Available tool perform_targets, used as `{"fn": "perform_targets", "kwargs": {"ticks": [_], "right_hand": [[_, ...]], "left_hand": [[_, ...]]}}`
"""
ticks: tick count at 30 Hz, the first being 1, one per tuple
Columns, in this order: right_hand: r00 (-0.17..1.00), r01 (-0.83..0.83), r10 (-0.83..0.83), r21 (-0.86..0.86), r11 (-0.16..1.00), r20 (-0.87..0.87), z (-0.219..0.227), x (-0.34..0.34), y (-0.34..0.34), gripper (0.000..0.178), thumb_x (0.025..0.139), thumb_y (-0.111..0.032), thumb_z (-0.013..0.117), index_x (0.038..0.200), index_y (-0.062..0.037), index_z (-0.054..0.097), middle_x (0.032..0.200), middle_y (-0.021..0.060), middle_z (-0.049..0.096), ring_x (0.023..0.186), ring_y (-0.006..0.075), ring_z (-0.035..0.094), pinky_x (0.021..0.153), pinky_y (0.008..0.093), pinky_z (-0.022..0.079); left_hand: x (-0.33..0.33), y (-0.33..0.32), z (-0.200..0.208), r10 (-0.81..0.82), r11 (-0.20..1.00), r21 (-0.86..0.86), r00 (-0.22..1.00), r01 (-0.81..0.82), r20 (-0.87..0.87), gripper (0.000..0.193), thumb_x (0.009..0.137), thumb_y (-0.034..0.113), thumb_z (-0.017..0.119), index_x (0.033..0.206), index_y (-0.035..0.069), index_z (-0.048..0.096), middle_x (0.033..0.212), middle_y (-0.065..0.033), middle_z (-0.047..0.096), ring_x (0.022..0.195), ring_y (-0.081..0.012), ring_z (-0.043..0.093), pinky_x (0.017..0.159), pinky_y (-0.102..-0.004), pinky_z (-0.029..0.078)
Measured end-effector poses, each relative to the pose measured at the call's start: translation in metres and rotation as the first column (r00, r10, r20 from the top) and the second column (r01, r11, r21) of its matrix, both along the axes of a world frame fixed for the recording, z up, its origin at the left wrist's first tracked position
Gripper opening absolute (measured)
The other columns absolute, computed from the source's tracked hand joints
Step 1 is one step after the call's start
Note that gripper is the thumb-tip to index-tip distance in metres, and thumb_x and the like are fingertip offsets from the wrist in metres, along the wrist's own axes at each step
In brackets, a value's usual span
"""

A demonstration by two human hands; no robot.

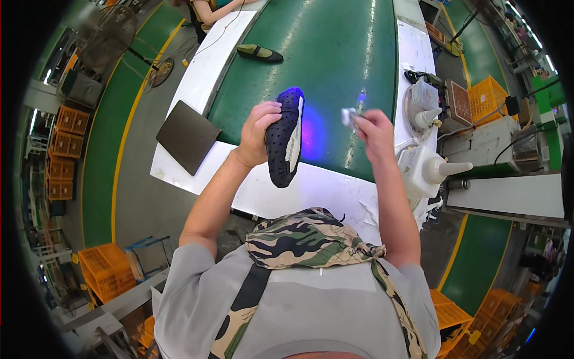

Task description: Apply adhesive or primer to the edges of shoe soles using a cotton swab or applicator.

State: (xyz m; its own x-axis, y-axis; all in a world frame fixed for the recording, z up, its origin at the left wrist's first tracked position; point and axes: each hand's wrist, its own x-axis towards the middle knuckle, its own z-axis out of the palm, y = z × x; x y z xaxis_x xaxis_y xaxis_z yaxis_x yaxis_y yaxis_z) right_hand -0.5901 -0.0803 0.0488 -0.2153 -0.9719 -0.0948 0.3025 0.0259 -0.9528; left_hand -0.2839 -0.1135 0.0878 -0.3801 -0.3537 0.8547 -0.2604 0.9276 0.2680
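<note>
My left hand (pixel 258 131) grips a black shoe (pixel 281 143) covered in small dots, held upright over the near end of the green conveyor belt (pixel 323 54). A pale strip runs along the shoe's right side, and violet-blue light falls on its top end. To the right, my right hand (pixel 376 133) pinches a small silvery thing (pixel 349 117), too blurred to name. A blue-violet glow lies on the belt between the hands. Farther up the belt lies a dark flat shoe (pixel 260 53) with an olive inside.
A dark square board (pixel 188 137) rests on the white table edge at left. White spouted bottles (pixel 421 172) stand close by my right forearm. Another person's arm (pixel 212 11) shows at the far left. Orange crates (pixel 107 272) stand on the floor.
</note>
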Motion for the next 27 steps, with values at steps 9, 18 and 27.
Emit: {"fn": "perform_targets", "kwargs": {"ticks": [9,18,27], "right_hand": [[0.980,-0.161,0.140,-0.155,0.975,-0.139,0.043,0.072,-0.057,0.012,0.084,-0.001,0.071,0.088,-0.0031,0.060,0.078,0.0031,0.064,0.061,0.0067,0.055,0.053,0.0210,0.042],[0.952,-0.182,0.133,-0.160,0.970,-0.274,0.044,0.064,-0.054,0.011,0.084,0.001,0.069,0.088,-0.0017,0.059,0.077,0.0037,0.064,0.060,0.0063,0.054,0.052,0.0218,0.043],[0.941,-0.290,0.260,-0.120,0.949,-0.217,0.066,0.060,-0.027,0.014,0.079,0.001,0.072,0.085,-0.0001,0.060,0.074,0.0043,0.066,0.060,0.0064,0.057,0.050,0.0216,0.044]], "left_hand": [[0.000,0.000,-0.008,-0.021,0.998,0.060,0.999,0.023,-0.044,0.053,0.072,0.009,0.079,0.116,0.000,0.051,0.114,-0.0216,0.058,0.105,-0.0385,0.060,0.092,-0.0475,0.050],[-0.017,-0.014,-0.013,-0.051,0.994,0.092,0.998,0.054,-0.034,0.056,0.070,0.008,0.081,0.116,0.001,0.050,0.115,-0.0212,0.058,0.106,-0.0374,0.060,0.093,-0.0464,0.050],[-0.031,-0.025,-0.022,0.002,0.990,0.141,1.000,-0.003,0.013,0.060,0.067,0.006,0.082,0.118,0.003,0.050,0.116,-0.0200,0.058,0.106,-0.0368,0.060,0.093,-0.0436,0.050]]}}
